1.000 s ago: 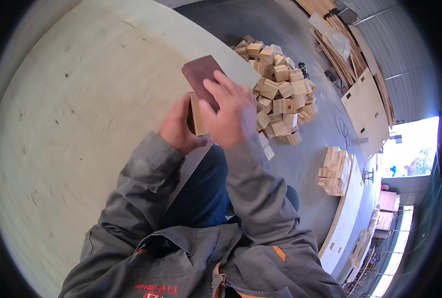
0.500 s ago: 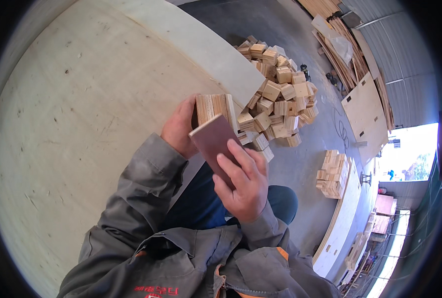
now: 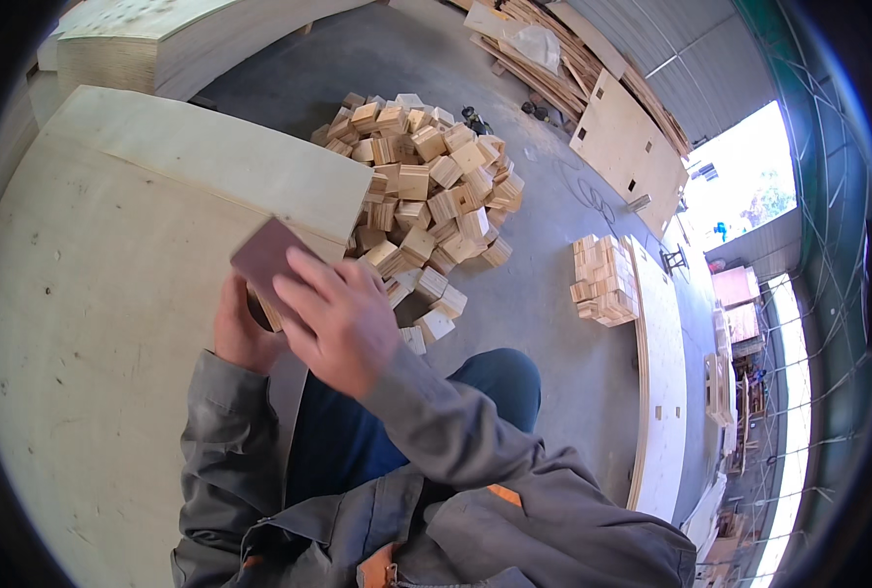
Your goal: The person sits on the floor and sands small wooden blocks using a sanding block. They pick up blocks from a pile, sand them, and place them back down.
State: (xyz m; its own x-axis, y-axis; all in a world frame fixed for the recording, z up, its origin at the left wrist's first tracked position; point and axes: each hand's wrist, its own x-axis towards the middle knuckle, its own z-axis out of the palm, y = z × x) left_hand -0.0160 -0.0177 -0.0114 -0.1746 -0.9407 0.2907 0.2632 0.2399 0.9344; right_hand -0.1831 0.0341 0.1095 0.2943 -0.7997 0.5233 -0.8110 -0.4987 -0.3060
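My right hand (image 3: 343,318) is closed on a flat, reddish-brown sanding block (image 3: 269,253), its fingers spread over the upper face. Under it, my left hand (image 3: 240,328) grips a layered plywood block (image 3: 263,308). Most of that block is hidden by the sanding block and my fingers, so I cannot tell how firmly the two touch. Both hands are over the near right edge of a large pale plywood sheet (image 3: 93,314), above my knees.
A loose heap of plywood blocks (image 3: 431,191) lies on the grey floor just beyond the sheet. Farther right, a neat block stack (image 3: 604,279) stands beside a long pale board (image 3: 659,392). Thick stacked sheets (image 3: 112,61) are at the far left; slotted panels (image 3: 632,157) lean by the wall.
The view has swung, so the heap appears farther left. My right hand has brought the sanding block over the plywood block, which showed its layered side more fully before.
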